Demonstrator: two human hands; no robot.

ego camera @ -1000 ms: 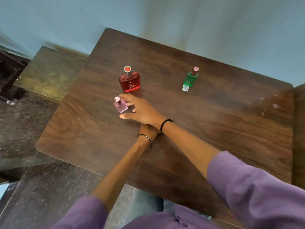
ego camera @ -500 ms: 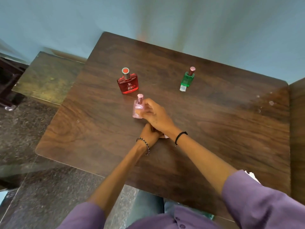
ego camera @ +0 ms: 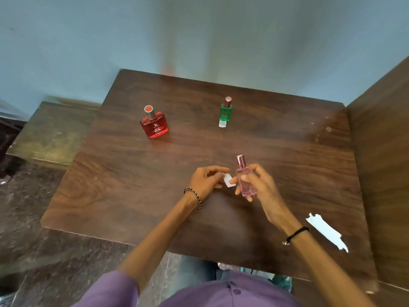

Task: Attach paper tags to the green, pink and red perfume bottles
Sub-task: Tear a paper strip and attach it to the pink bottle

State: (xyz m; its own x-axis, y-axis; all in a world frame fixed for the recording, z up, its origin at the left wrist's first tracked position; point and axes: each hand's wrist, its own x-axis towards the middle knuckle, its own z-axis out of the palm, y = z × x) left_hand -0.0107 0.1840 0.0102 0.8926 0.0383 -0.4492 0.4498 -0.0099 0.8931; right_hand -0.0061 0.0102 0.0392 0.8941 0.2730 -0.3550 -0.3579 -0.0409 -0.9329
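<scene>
The right hand [ego camera: 260, 187] grips the pink bottle [ego camera: 245, 180] upright above the bench [ego camera: 132, 196], with its fingers curled round the lower body and the cap pointing away from the person. The left hand [ego camera: 205, 180] pinches a small paper tag [ego camera: 228, 180] between thumb and fingertips and holds it just beside the bottle's left face. I cannot tell whether paper and glass already touch. Both are lifted over the near middle of the bench.

The step in hand looks like tagging the pink bottle, the second of three. The green bottle [ego camera: 226, 111] stands at the far side with a white slip [ego camera: 222, 124] at its foot, so it seems done. The red bottle [ego camera: 154, 126] stands far left with no tag to be seen. A torn paper strip [ego camera: 325, 231] lies near the right edge, likely stock for further tags.

The next move calls for pressing the tag flat against the glass with the left fingertips while the right hand stops the bottle from turning. The bottle looks smooth and narrow, so the grip should sit low, clear of the spot the tag must cover.
</scene>
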